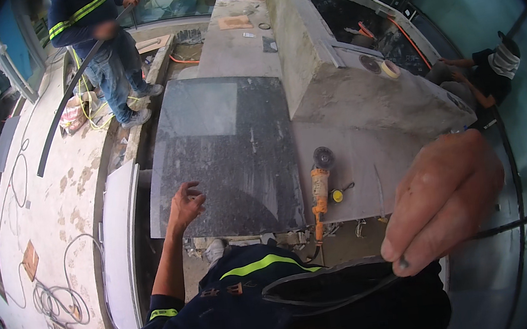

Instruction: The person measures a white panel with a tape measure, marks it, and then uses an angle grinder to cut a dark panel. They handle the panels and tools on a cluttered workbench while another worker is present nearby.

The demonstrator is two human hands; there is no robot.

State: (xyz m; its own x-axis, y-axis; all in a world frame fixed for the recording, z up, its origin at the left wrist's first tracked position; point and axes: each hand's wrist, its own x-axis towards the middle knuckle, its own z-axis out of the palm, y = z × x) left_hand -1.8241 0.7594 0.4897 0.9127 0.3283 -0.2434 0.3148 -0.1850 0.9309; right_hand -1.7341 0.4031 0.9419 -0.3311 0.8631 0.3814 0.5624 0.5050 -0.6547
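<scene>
Close to the camera, my right hand point(446, 201) pinches the edge of a pair of dark glasses point(337, 285) with a curved, see-through lens. My left hand point(187, 205) hovers at the near left part of a large dark stone slab point(230, 162), its fingers loosely bent and apart, holding nothing. I cannot tell whether it touches the slab. A paler square patch point(207, 109) shows on the slab's far half. Right of the slab lies an orange angle grinder point(320, 187), disc pointing away from me. Beside it sits a small round yellow item point(337, 195).
A person point(106, 49) at the far left holds a long dark strip point(71, 99). Another person point(485, 68) sits at the right behind a concrete wall point(325, 78) bearing tape rolls point(390, 69). A coiled cable point(60, 301) lies on the left floor, beside a pale panel point(119, 248).
</scene>
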